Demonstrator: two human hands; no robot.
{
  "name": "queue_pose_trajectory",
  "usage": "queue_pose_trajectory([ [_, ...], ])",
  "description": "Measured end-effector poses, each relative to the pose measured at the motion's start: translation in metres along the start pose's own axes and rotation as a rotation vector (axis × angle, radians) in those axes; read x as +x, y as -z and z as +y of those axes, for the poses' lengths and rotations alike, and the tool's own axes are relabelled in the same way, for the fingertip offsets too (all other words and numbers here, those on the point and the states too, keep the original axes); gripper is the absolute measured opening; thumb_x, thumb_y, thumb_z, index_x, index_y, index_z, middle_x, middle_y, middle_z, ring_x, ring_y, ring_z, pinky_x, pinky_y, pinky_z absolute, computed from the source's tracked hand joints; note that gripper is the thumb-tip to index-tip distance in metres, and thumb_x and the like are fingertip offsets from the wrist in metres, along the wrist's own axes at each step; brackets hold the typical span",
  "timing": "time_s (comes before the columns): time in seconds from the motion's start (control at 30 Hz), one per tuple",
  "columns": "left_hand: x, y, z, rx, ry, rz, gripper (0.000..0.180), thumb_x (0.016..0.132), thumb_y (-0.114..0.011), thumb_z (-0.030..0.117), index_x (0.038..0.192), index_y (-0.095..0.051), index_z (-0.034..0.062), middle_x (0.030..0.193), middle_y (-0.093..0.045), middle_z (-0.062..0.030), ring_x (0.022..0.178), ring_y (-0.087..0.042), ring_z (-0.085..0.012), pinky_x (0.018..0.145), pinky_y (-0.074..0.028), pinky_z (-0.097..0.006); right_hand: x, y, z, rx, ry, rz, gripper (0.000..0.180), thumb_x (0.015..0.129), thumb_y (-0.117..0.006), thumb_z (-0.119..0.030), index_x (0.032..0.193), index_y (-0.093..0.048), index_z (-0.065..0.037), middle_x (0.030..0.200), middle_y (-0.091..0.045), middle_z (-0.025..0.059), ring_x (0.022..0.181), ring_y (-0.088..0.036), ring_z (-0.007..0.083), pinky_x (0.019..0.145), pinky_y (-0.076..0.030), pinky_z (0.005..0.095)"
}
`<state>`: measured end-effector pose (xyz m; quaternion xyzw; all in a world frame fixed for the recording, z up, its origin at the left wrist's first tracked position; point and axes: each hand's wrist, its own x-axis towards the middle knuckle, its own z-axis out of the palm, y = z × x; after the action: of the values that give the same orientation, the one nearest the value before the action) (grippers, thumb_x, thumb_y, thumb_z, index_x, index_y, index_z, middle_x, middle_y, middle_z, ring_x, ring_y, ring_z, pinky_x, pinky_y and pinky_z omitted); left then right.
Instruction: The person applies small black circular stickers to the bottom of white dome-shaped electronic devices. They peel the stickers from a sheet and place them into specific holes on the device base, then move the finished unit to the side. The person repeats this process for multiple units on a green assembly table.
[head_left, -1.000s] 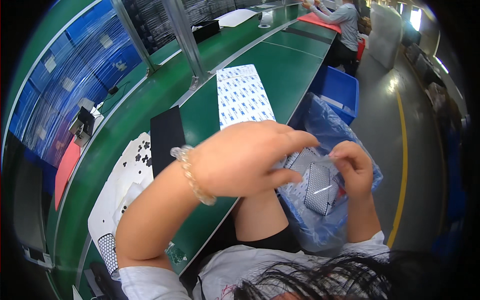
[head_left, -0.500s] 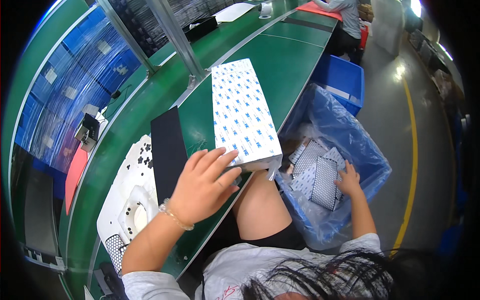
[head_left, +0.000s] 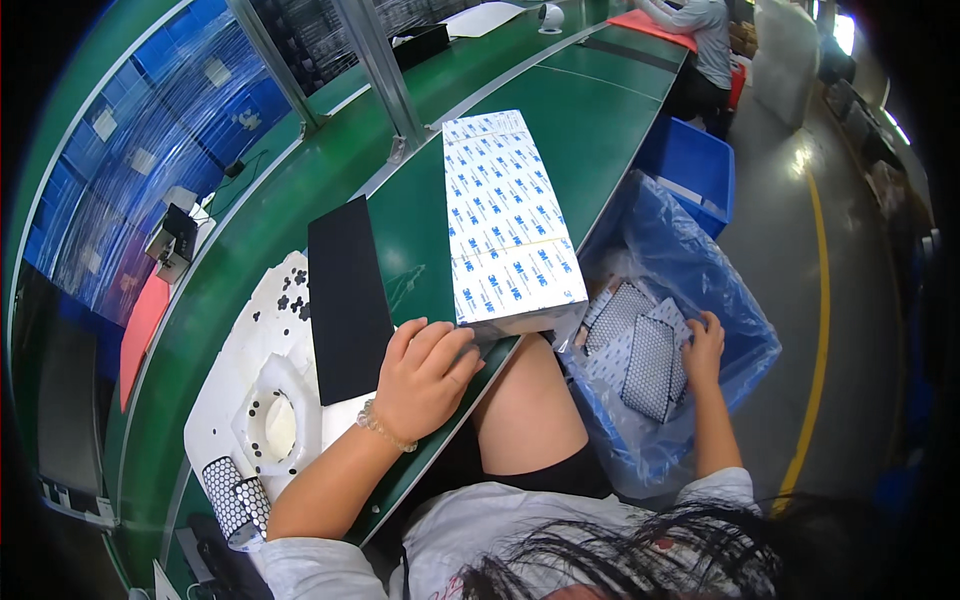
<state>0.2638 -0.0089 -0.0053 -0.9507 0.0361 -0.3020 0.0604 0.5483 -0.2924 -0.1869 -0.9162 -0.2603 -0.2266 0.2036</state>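
Nearest you, your left hand (head_left: 425, 375) lies half curled, empty, fingertips touching the long white printed stack of backing sheets (head_left: 508, 225) on the green bench (head_left: 600, 110). Your right hand (head_left: 703, 350), loosely open, rests on perforated sheets (head_left: 650, 365) dropped in the blue-lined bin (head_left: 700, 250); most of the stack looks unprocessed.

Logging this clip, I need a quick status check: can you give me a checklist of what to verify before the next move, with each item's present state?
1. Left hand rests on the green bench at the near end of the stack of printed white sheets: ok.
2. Right hand is down in the blue-lined bin, touching the perforated sheets: ok.
3. Right hand's grip on a sheet: cannot tell.
4. Stack lies fully on the bench: not ok, its near corner overhangs the edge.
5. Black pad lies flat, apart from the hand: ok.
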Motion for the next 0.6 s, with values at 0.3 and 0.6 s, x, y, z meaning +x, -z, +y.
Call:
queue_pose_trajectory([
  [0.3,-0.001,-0.001,0.001,-0.126,0.010,-0.001,0.018,0.066,-0.066,0.007,0.082,-0.058,0.0069,0.101,-0.059,-0.0057,0.090,-0.054,-0.0218,0.080,-0.040,-0.038,0.011,0.116,-0.182,1.168,0.312,-0.304,0.025,0.078,-0.055,-0.003,0.104,-0.056,-0.002,0.108,-0.057,0.0156,0.091,-0.058,0.0272,0.071,-0.047,0.0309],
  [0.6,-0.002,-0.002,0.000,-0.226,0.034,-0.011,0.019,0.064,-0.067,0.004,0.080,-0.056,0.0049,0.108,-0.058,-0.0063,0.088,-0.053,-0.0251,0.076,-0.041,-0.038,-0.010,0.095,-0.226,0.746,0.254,-0.139,0.039,0.077,-0.057,-0.012,0.114,-0.050,-0.002,0.107,-0.056,0.0147,0.090,-0.057,0.0292,0.071,-0.044,0.0364],
])
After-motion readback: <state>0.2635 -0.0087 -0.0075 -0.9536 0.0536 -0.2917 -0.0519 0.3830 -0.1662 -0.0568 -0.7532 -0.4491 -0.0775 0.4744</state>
